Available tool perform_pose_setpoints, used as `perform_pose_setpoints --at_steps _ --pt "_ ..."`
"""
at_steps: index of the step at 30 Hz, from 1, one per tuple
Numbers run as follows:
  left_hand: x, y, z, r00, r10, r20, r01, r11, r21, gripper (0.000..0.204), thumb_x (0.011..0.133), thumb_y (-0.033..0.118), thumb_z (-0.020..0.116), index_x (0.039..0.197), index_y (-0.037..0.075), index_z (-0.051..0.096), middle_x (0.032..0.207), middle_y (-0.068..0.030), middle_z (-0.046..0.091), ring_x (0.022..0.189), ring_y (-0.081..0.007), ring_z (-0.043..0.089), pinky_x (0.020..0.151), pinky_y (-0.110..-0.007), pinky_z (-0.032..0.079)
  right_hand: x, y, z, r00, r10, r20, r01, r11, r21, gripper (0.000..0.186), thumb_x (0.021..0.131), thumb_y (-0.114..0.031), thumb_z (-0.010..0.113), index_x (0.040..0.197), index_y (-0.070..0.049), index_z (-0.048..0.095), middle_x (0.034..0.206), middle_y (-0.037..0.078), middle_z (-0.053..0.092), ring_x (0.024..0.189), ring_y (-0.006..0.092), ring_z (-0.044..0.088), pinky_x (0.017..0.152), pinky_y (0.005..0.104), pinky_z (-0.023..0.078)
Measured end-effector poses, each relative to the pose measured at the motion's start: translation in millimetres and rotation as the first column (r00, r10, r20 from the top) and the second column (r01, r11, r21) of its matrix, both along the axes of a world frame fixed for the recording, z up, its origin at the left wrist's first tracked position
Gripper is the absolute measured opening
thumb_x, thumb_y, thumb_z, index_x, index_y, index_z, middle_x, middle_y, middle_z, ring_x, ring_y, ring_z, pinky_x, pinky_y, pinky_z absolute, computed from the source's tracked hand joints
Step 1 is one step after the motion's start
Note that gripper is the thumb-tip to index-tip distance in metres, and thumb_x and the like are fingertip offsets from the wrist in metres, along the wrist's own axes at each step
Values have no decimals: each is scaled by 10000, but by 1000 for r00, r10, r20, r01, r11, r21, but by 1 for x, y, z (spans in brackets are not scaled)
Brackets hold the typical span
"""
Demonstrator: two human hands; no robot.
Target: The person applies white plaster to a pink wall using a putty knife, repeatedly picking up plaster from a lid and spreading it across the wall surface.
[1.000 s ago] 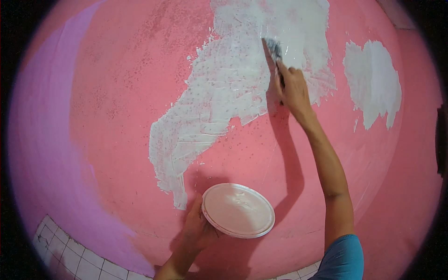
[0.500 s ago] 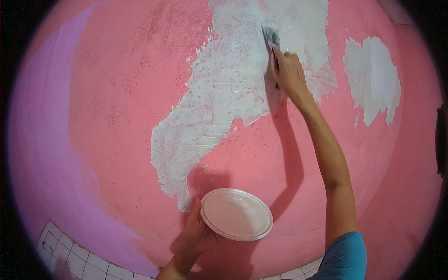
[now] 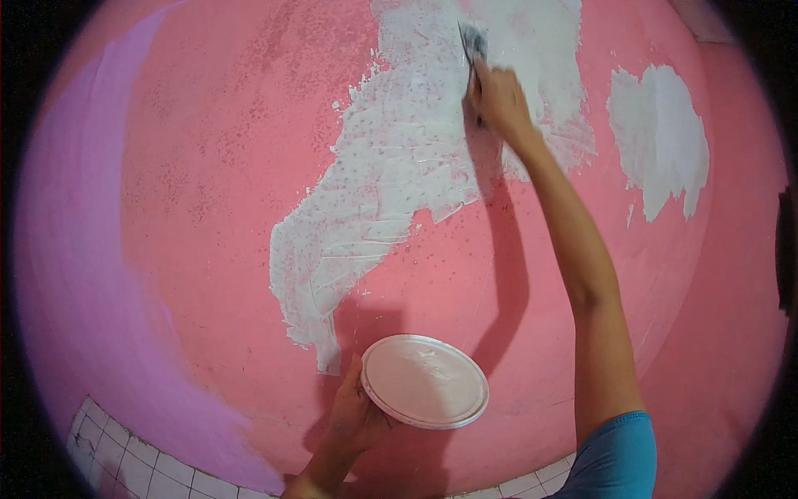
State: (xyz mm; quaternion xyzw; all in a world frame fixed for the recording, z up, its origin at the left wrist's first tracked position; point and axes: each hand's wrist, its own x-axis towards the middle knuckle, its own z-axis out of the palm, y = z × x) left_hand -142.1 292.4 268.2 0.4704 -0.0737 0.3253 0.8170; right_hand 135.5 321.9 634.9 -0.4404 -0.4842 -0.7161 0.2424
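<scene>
Right hand (image 3: 499, 98) closed around putty knife (image 3: 472, 41)

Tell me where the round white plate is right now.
In the head view, the round white plate sits low at centre, held at its left rim by the left hand, just below the white filler patch.

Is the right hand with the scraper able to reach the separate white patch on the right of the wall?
Probably yes: the right hand holds the scraper against the wall, and only bare pink wall lies between it and the white patch.
</scene>
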Motion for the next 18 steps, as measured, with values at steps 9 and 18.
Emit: perform_pose_setpoints --at_steps 9,18 --pt "-1 -5 3 997 -32 -66 23 989 -146 646 980 523 167 1366 44 365 1336 -171 454 1216 -308 471 995 -479 422 -17 -35 22 986 112 122 -121 990 73 289 823 -146 587 1063 14 602 718 222 592 670 370 554 659 430 443" --pt "-6 -7 1 999 -13 -44 9 996 -87 665 975 536 146 1370 47 361 1335 -171 453 1212 -312 474 992 -481 420 1 -5 40 991 43 129 -45 999 12 256 811 -111 567 1034 12 592 681 222 577 640 395 533 641 456 445"
